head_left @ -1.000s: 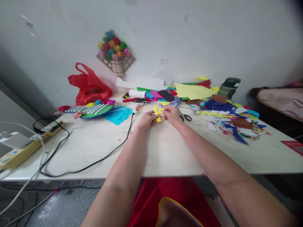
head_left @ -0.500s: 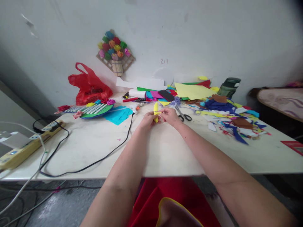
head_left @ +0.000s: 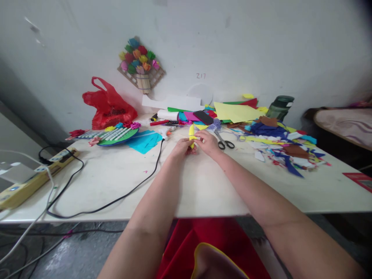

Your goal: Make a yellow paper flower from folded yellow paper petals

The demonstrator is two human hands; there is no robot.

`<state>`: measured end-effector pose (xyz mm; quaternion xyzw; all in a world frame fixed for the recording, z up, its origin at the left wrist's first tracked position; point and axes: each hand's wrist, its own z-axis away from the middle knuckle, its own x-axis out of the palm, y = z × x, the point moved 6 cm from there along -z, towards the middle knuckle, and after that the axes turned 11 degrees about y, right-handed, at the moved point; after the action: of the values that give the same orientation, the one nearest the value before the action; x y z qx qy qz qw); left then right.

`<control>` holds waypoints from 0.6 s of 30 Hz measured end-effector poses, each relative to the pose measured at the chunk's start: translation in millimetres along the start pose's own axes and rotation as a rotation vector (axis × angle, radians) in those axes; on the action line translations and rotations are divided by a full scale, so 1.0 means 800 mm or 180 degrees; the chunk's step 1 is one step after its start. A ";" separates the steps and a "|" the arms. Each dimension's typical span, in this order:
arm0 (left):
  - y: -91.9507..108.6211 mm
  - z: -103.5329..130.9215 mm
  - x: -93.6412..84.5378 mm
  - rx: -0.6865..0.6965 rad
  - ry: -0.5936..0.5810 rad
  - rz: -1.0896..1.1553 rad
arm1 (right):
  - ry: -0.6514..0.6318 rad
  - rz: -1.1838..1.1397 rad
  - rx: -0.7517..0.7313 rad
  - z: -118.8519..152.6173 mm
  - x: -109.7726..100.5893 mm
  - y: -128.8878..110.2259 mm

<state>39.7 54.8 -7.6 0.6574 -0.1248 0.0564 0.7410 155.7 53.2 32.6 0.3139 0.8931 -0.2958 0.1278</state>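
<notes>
A narrow yellow strip of paper or felt [head_left: 192, 131] stands upright between my two hands above the table. My left hand [head_left: 183, 147] is closed around its lower part from the left. From the right, my right hand [head_left: 207, 142] pinches the same strip near its middle, fingertips close to those of my left hand. The strip's lower end is partly hidden by my fingers. A pair of scissors [head_left: 226, 144] with black handles lies just right of my right hand. Behind my hands sits a ball of purple yarn [head_left: 215, 124]. The white glue gun [head_left: 164, 133] rests to the left.
Fabric and paper scraps [head_left: 286, 143] pile up at the right, near a green bottle [head_left: 280, 107]. Blue sheets [head_left: 143, 142], a flower-decorated green board [head_left: 119, 136] and a red plastic bag [head_left: 112, 106] occupy the left. A black cord [head_left: 122, 197] runs toward the power strip [head_left: 35, 180].
My right hand has shifted slightly, its fingers now closer against the middle of the yellow strip. The left hand stays nearly in place. The view has moved very slightly.
</notes>
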 end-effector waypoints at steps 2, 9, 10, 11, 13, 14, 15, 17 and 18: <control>0.001 0.003 0.002 0.0003 -0.0040 -0.0063 | 0.0004 0.0185 -0.0169 0.002 -0.002 -0.003; 0.004 0.008 0.007 0.0110 -0.0215 -0.0190 | -0.0177 0.0554 -0.0546 0.006 -0.001 -0.010; 0.004 0.006 0.006 0.0130 -0.0237 -0.0193 | -0.0181 0.0575 -0.0576 0.006 -0.001 -0.010; 0.003 0.005 0.006 0.0156 -0.0258 -0.0194 | -0.0180 0.0593 -0.0614 0.006 -0.001 -0.011; 0.002 0.002 0.005 0.0206 -0.0304 -0.0214 | -0.0163 0.0638 -0.0698 0.006 -0.002 -0.012; 0.002 0.001 0.005 0.0236 -0.0340 -0.0232 | -0.0139 0.0667 -0.0726 0.007 -0.003 -0.012; 0.003 0.001 0.006 0.0271 -0.0375 -0.0250 | -0.0100 0.0702 -0.0739 0.007 -0.004 -0.012; 0.004 0.002 0.007 0.0336 -0.0428 -0.0280 | -0.0012 0.0788 -0.0726 0.007 -0.005 -0.010; 0.005 0.003 0.008 0.0355 -0.0442 -0.0295 | 0.0030 0.0839 -0.0706 0.007 -0.006 -0.009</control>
<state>44.3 52.5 -2.2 0.7050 -0.1420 -0.0169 0.6947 155.3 43.1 33.3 0.4136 0.8720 -0.1746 0.1951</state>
